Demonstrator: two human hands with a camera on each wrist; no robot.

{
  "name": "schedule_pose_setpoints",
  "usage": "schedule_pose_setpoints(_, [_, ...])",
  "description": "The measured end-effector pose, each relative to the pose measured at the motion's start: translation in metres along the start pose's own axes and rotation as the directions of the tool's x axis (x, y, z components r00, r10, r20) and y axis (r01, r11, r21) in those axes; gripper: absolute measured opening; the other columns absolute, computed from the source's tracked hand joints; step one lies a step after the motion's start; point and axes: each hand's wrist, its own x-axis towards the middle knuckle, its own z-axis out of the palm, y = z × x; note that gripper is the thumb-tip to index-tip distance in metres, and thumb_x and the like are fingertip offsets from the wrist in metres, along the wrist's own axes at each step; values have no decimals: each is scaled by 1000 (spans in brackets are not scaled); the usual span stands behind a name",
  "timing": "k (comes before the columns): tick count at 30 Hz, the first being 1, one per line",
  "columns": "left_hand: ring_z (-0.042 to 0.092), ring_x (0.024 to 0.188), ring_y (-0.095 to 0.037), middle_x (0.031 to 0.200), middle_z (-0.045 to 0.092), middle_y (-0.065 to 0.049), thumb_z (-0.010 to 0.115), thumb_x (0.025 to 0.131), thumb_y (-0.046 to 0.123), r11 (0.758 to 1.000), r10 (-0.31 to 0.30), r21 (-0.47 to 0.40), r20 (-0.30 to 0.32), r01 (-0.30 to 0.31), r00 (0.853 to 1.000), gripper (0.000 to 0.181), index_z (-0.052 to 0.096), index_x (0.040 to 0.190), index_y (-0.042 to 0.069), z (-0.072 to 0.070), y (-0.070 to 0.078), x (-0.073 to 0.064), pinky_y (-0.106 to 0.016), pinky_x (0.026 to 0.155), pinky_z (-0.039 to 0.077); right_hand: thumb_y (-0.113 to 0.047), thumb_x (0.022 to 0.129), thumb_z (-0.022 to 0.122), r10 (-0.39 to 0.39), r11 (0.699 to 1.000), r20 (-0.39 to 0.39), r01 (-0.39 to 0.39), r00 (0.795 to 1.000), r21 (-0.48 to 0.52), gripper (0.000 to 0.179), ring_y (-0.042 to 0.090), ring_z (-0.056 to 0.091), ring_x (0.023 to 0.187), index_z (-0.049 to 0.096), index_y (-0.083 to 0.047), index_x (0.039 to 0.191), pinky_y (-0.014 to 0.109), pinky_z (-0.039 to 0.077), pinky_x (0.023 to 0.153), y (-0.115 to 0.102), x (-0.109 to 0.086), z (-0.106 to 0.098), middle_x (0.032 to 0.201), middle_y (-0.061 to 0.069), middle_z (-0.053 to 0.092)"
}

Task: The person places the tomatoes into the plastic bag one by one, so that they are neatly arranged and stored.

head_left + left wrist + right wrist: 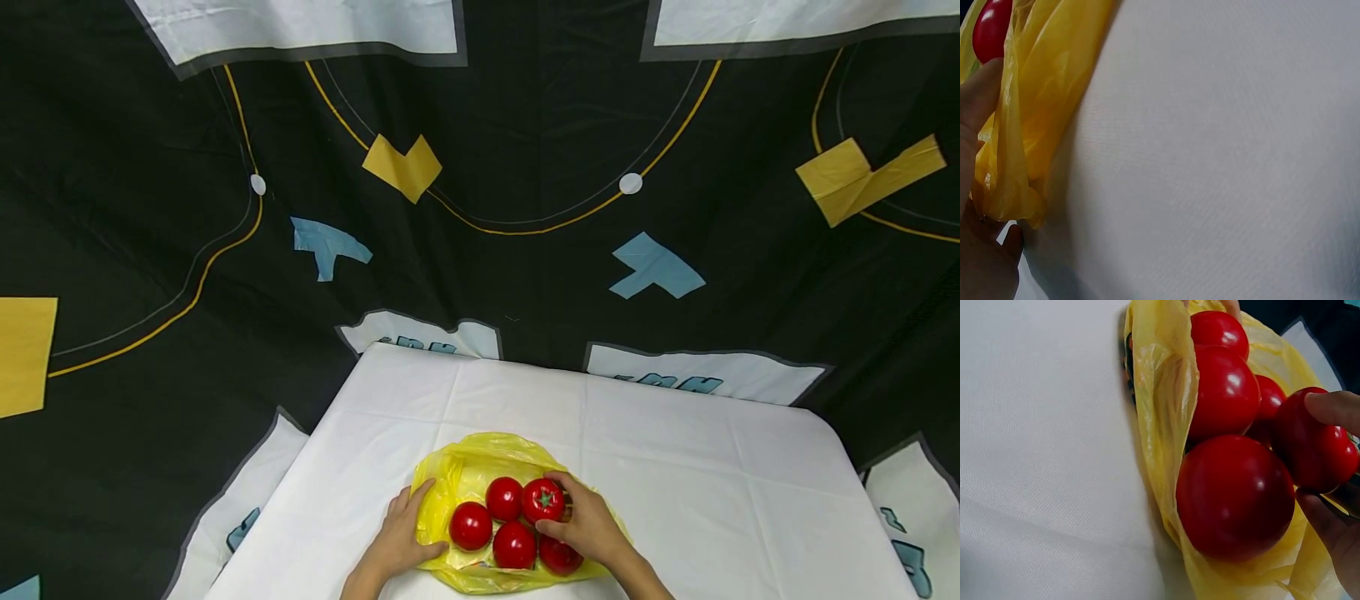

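A yellow plastic bag [480, 467] lies spread open with several glossy red tomatoes inside. My left hand [401, 533] holds the bag's left edge, with the thumb on the inner side; in the left wrist view the thumb [982, 94] lies over the yellow film beside a tomato [991, 31]. At the bag's right side my right hand [588, 521] grips a tomato [543, 500] with a green star-shaped stem top, thumb and fingers on opposite sides. A large tomato [1235, 497] sits right beside the held tomato [1313, 440] in the right wrist view.
The bag rests near the front of a table with a white cloth [675, 475]. Behind it hangs a black cloth [517, 292] with yellow and blue patches. White banners with lettering [705, 371] show along the table's far edge.
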Motion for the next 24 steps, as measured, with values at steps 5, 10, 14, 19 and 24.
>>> schedule_pose_setpoints(5, [32, 114, -26, 128, 34, -7, 75, 58, 50, 1000, 5, -1, -7, -5, 1000, 99, 26, 140, 21, 0, -1, 0, -49, 93, 33, -33, 70, 74, -14, 999, -29, 12, 999, -37, 69, 25, 55, 97, 44, -10, 127, 40, 49, 72, 5, 3, 5, 114, 9, 55])
schedule_pose_setpoints(10, [32, 114, -27, 129, 34, -9, 74, 58, 51, 1000, 1, 7, -5, -1, 1000, 99, 26, 140, 21, 0, 0, 0, -50, 92, 34, -33, 70, 74, 5, 998, -46, -8, 999, -57, 68, 29, 53, 101, 44, -10, 126, 45, 48, 75, 9, 6, 10, 116, 9, 53])
schedule_pose_setpoints(14, [32, 115, -28, 129, 33, -9, 74, 58, 51, 1000, -2, -3, -1, 2, 1000, 99, 26, 140, 21, 0, 0, 0, -51, 92, 33, -30, 69, 75, 28, 997, -73, -33, 997, -71, 66, 31, 51, 104, 45, -11, 125, 48, 46, 77, 10, 8, 13, 118, 11, 51])
schedule_pose_setpoints(19, [31, 116, -27, 131, 32, -8, 74, 59, 51, 1000, 1, -13, 6, 0, 1000, 99, 25, 140, 22, 1, -1, 1, -51, 93, 32, -27, 67, 76, 43, 993, -108, -54, 993, -103, 67, 33, 50, 104, 46, -10, 124, 51, 44, 78, 15, 9, 16, 117, 13, 51])
schedule_pose_setpoints(24, [32, 115, -25, 129, 32, -7, 74, 59, 50, 1000, 10, -10, 1, -10, 1000, 99, 25, 140, 22, 1, -2, 0, -49, 93, 33, -27, 66, 76, 86, 988, -88, -96, 992, -120, 68, 33, 53, 101, 48, -11, 125, 51, 45, 77, 20, 11, 20, 114, 12, 55])
